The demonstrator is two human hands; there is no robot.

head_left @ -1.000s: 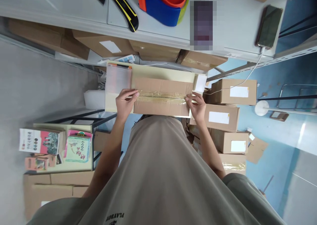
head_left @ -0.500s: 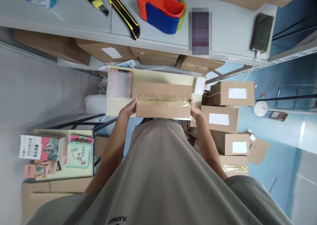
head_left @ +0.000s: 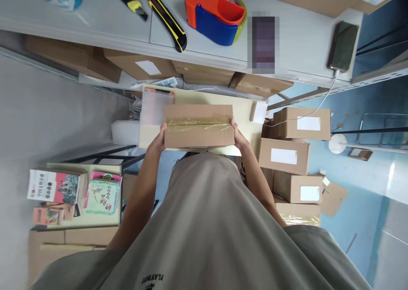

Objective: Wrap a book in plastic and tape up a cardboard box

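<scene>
A long brown cardboard box (head_left: 199,136) with clear yellowish tape along its middle seam is held level over the cream table (head_left: 248,137), close to my body. My left hand (head_left: 158,139) grips its left end, thumb near the tape. At the right end, my right hand (head_left: 238,136) holds it the same way. The fingers of both hands are partly hidden behind the box. A translucent plastic case (head_left: 154,107) lies on the table to the left, its lower right part behind the box. On the right of the table stands a small white box (head_left: 259,112).
The shelf (head_left: 299,52) ahead bears two cutters (head_left: 167,22), an orange and blue tape dispenser (head_left: 213,20) and a phone (head_left: 343,46) on a cable. Cardboard boxes (head_left: 283,154) are stacked at right. Books (head_left: 55,187) lie at lower left.
Both hands have moved left with the box, which now overlaps the plastic case's edge. The rest of the view has shifted slightly right.
</scene>
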